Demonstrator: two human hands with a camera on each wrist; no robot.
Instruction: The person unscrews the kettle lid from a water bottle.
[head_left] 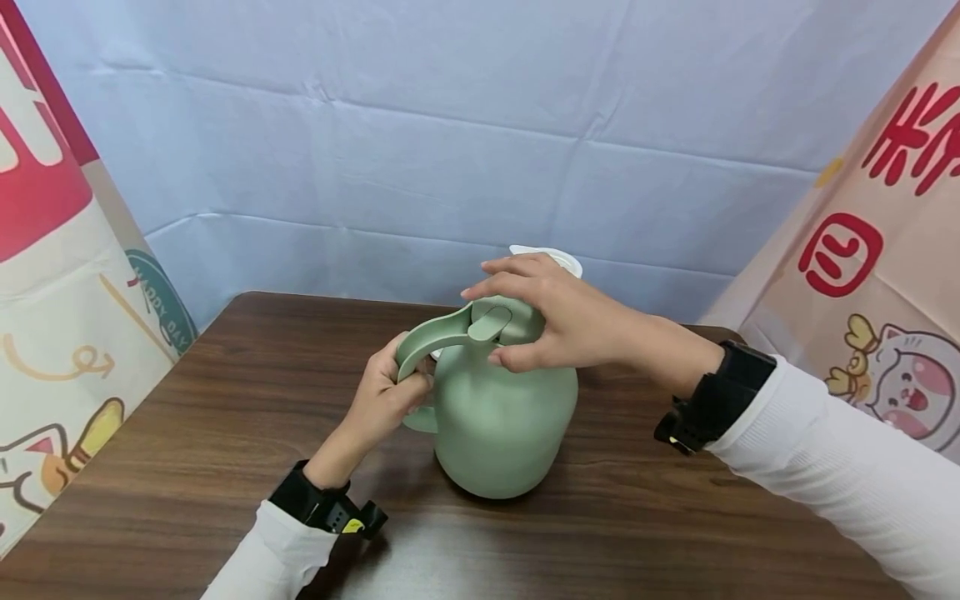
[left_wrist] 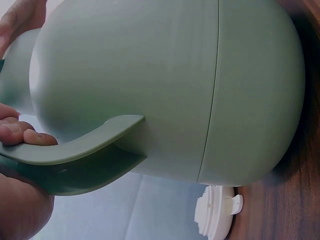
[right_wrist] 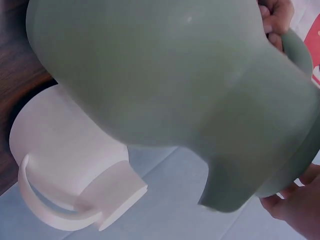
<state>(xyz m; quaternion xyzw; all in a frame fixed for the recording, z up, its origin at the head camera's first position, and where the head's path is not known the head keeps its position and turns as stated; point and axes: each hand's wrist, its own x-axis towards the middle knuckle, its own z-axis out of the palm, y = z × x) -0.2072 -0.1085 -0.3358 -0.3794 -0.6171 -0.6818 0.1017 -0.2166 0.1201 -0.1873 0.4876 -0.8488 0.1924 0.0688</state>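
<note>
A pale green thermos jug [head_left: 502, 425] stands upright on the brown table. My left hand [head_left: 378, 400] grips its curved handle [left_wrist: 90, 145], fingers wrapped around the upper part. At the top, my right hand [head_left: 555, 312] holds the jug's lid [head_left: 525, 323], its thumb on the near side and fingers reaching over the far side. In the right wrist view the fingertips meet the lid's edge above the spout [right_wrist: 225, 195]. Part of the lid is hidden under the right hand.
Behind the green jug stands a white jug [right_wrist: 65, 145] with a looped handle, mostly hidden in the head view. A white stepped lid [left_wrist: 215, 215] lies on the wooden table [head_left: 225, 450] beyond the jug. A pale blue cloth [head_left: 375, 150] hangs at the back, printed sheets at both sides.
</note>
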